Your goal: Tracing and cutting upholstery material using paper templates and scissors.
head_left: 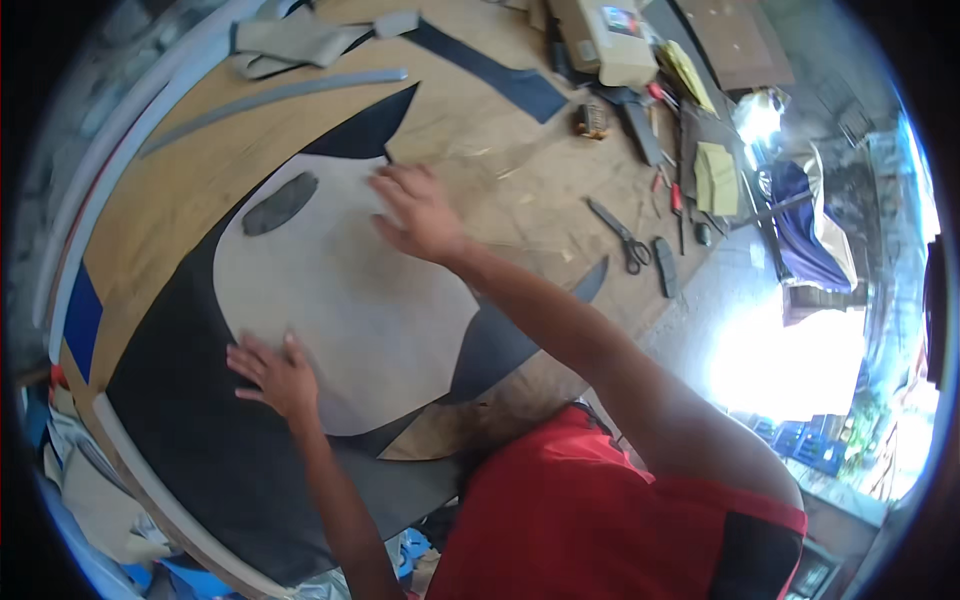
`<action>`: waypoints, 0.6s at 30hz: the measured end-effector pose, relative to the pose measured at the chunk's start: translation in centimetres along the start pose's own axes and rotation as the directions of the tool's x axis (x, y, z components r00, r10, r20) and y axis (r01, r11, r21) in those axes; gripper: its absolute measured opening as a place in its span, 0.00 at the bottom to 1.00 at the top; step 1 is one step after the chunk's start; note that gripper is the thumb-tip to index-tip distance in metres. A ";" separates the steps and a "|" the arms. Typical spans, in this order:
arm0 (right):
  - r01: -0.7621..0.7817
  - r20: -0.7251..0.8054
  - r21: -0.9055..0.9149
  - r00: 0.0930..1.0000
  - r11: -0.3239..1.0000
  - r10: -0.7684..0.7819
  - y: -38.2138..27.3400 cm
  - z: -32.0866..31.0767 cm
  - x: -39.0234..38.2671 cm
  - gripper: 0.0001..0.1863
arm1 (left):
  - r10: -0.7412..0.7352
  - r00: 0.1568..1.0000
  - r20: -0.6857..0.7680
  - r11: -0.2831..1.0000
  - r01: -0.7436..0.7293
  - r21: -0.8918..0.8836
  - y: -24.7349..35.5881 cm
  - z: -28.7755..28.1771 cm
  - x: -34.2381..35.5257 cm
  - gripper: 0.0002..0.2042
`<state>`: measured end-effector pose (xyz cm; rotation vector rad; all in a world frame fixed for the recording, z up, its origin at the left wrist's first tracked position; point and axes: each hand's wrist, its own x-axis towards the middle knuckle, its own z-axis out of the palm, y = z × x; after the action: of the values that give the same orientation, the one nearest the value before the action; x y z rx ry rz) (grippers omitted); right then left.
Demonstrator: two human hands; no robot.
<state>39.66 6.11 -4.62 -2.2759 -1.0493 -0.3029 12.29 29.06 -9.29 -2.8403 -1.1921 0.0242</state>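
Beige rounded pattern lies flat on black sheet.

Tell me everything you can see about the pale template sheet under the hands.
The template is a large, flat, beige-grey sheet with rounded edges, looking like thin card or stiff paper. It lies flat on a black sheet spread over the wooden table. A dark oval patch sits near its upper left edge. The left hand presses flat on its lower left edge; the right hand presses its upper right edge, fingers spread. Black material shows beyond it at top, left and right.
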 end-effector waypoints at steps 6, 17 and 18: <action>-0.648 -0.495 -0.409 0.749 0.642 0.440 19.6 -20.2 -27.0 0.26 | 0.152 0.977 0.150 0.986 -0.139 -0.096 0.9 -2.9 -12.3 0.42; -0.824 -0.179 -0.250 0.555 0.508 0.812 23.1 -31.7 -35.1 0.22 | 0.233 0.961 0.146 0.943 -0.187 -0.277 11.8 -7.2 -22.1 0.36; -0.849 -0.222 -0.113 0.528 0.517 0.820 23.9 -32.2 -35.5 0.21 | 0.220 0.964 0.151 0.956 -0.183 -0.229 12.8 -7.3 -22.9 0.36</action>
<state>35.59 -47.31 -4.99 -2.6031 0.2772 -0.1483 5.70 3.43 -3.05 -3.1988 -0.9774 0.1696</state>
